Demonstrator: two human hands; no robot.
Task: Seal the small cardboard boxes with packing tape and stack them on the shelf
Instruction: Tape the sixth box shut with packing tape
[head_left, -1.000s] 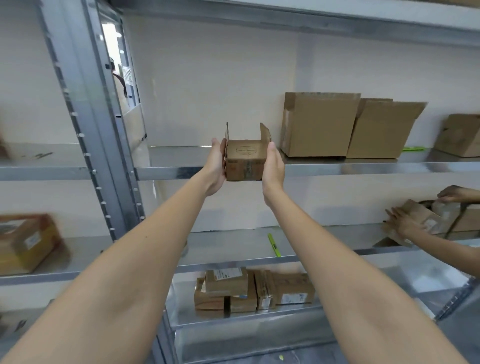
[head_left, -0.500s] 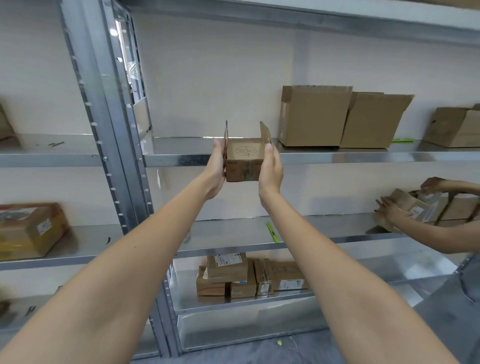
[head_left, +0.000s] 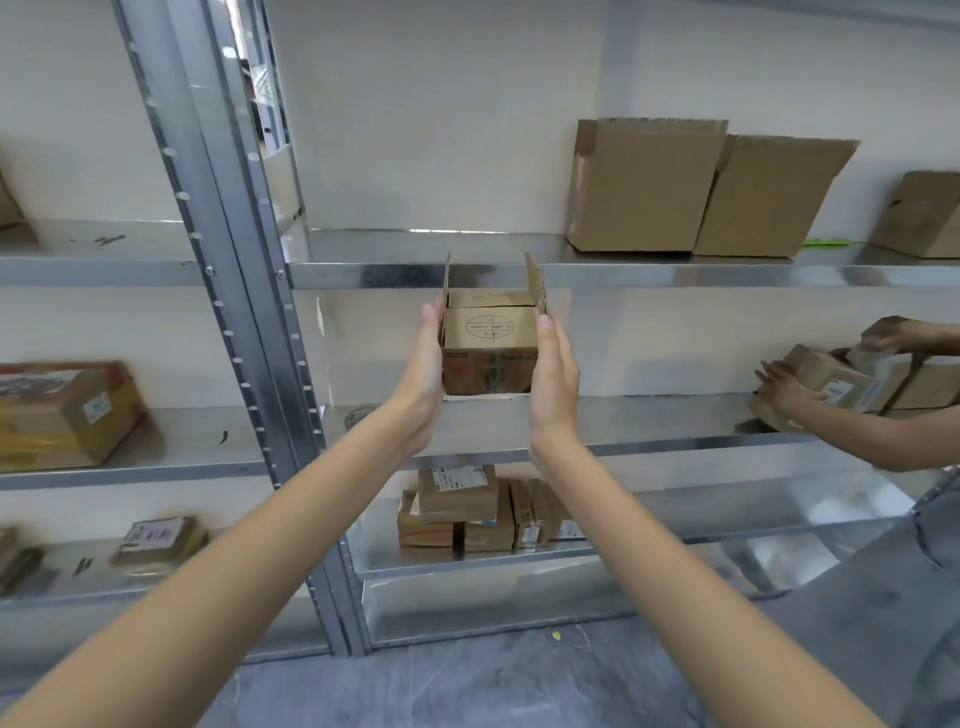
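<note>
We hold the small cardboard box (head_left: 488, 347) between our left hand (head_left: 427, 370) and right hand (head_left: 555, 375), fingers straight, pressing its sides. Its flaps stand open, and it is just below the upper shelf (head_left: 675, 274).

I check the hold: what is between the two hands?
In the head view, the small cardboard box, flaps up, sits between left hand and right hand.
</note>
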